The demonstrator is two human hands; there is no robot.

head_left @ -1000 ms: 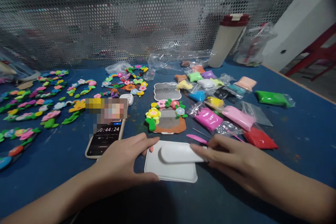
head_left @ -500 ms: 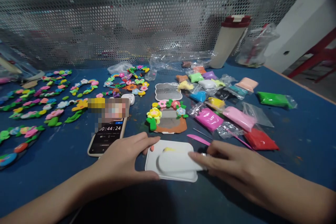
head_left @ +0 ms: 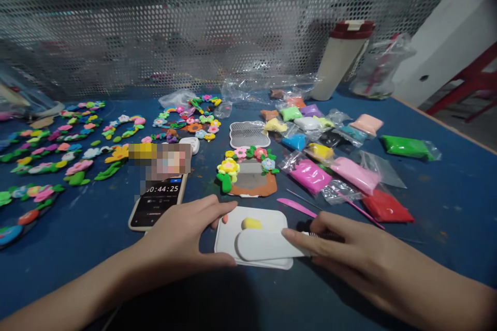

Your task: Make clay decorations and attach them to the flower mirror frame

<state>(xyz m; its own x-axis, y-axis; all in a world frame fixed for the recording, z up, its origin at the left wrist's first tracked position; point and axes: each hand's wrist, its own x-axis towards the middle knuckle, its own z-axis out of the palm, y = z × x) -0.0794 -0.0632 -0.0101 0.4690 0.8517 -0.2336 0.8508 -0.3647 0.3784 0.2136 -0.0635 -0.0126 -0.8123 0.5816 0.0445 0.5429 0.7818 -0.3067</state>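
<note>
My left hand [head_left: 186, 232] grips the left side of a white board [head_left: 267, 215], thumb at the near edge and fingers at the far edge. A small rounded lump of yellow clay [head_left: 251, 223] lies on the board. My right hand [head_left: 345, 245] is closed on a flat white paddle [head_left: 260, 245] with a rounded end; dark ridges show by the fingers. The paddle lies over the near part of the board, just nearer than the lump. Beyond the board stands a mirror frame [head_left: 252, 190] with clay flowers and a brown clay lower edge.
A phone [head_left: 155, 209] running a timer lies left of the board. Clay-decorated frames [head_left: 42, 194] spread across the left. Bagged coloured clay [head_left: 310, 176], a pink clay knife [head_left: 297, 207] and a bare frame [head_left: 249, 135] lie beyond. A tumbler [head_left: 341, 62] stands at the back right.
My right hand has moved the white paddle toward me and slightly right, off the yellow clay, which now shows more fully. My left hand has stayed in place.
</note>
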